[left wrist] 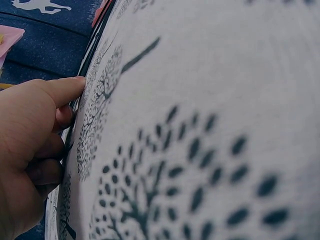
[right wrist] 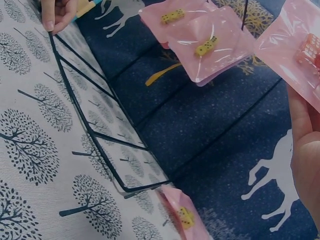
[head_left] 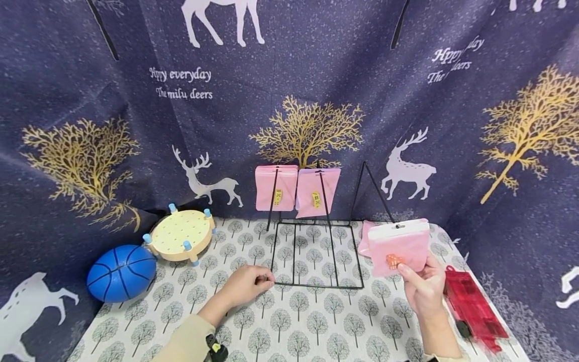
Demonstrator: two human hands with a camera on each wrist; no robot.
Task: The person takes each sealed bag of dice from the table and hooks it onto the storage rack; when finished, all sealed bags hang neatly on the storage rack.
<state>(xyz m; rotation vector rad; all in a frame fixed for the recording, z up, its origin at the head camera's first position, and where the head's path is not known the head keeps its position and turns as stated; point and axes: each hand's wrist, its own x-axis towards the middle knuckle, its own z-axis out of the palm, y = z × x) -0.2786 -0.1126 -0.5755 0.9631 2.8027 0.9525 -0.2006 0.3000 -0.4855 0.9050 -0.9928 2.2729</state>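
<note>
A black wire display rack (head_left: 294, 251) stands on the tablecloth, its prongs slanting toward me. My left hand (head_left: 248, 285) pinches the front left corner of its base; the left wrist view shows the fingers (left wrist: 65, 90) at that edge. My right hand (head_left: 425, 289) holds a pink zip bag (head_left: 407, 244) with orange dice (head_left: 394, 260) by its lower right part, thumb in front. The bag's hang hole overlaps the right prong's tip (head_left: 392, 217). Pink bags with yellow dice hang from the left prong (head_left: 264, 188) and the middle prong (head_left: 334, 181).
Another pink bag (right wrist: 186, 215) with yellow dice lies by the rack's right end. At the left are a blue basketball (head_left: 122, 274) and an upturned round yellow stool (head_left: 181, 234) with blue-tipped legs. A red plaid cloth item (head_left: 475, 301) lies at the right edge.
</note>
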